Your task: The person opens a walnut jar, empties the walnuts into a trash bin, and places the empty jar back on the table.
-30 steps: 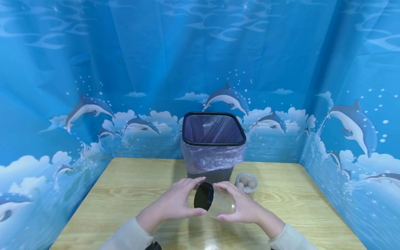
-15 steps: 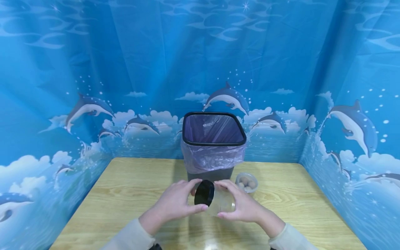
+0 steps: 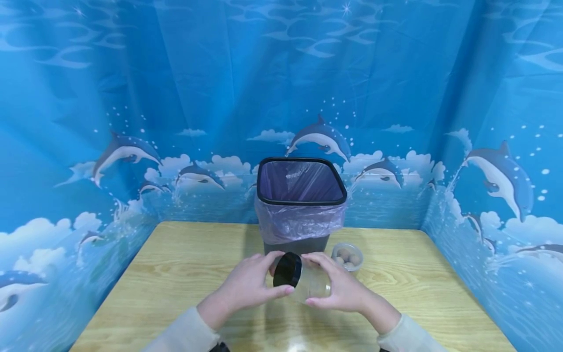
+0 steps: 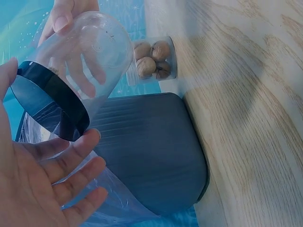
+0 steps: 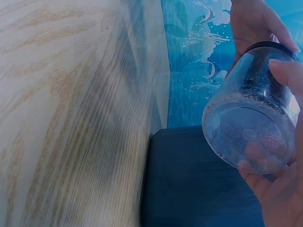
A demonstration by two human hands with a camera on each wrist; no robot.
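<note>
A clear plastic jar (image 3: 313, 287) with a black lid (image 3: 287, 270) lies on its side in the air above the table, its lid end toward the left. My left hand (image 3: 249, 284) pinches the lid between thumb and fingers; in the left wrist view the other fingers (image 4: 80, 184) spread below it. Around the jar's body curl the thumb and fingers of my right hand (image 3: 345, 287). Small specks cling inside near the jar's base (image 5: 248, 137), which holds nothing larger. Behind my right hand stands a clear tub (image 3: 359, 258) of walnuts (image 4: 147, 67).
A dark waste bin (image 3: 295, 246) lined with a purple bag (image 3: 303, 222) stands just beyond my hands. The wooden table (image 3: 189, 259) spreads to both sides. Blue dolphin-print curtains (image 3: 206, 98) enclose the back and sides.
My left hand and the lid end of the jar have risen slightly and shifted a little right since the first frame. In the last half second hardly anything has moved.
</note>
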